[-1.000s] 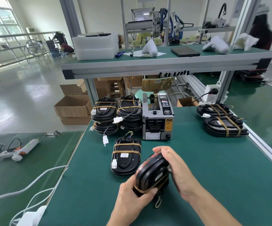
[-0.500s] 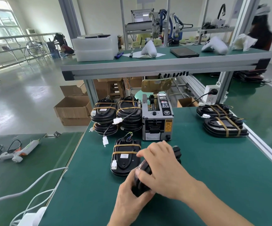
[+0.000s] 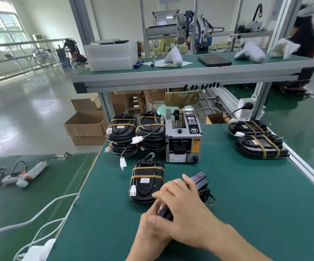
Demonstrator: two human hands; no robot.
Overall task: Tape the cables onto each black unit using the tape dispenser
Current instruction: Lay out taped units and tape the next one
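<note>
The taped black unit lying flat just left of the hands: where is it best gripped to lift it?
Across its long sides at mid-body, from above. The taped black unit lies flat, label up, with two tape bands crossing it; the left flank is free, the right hand crowds the other. Avoid the loose white connector.
</note>
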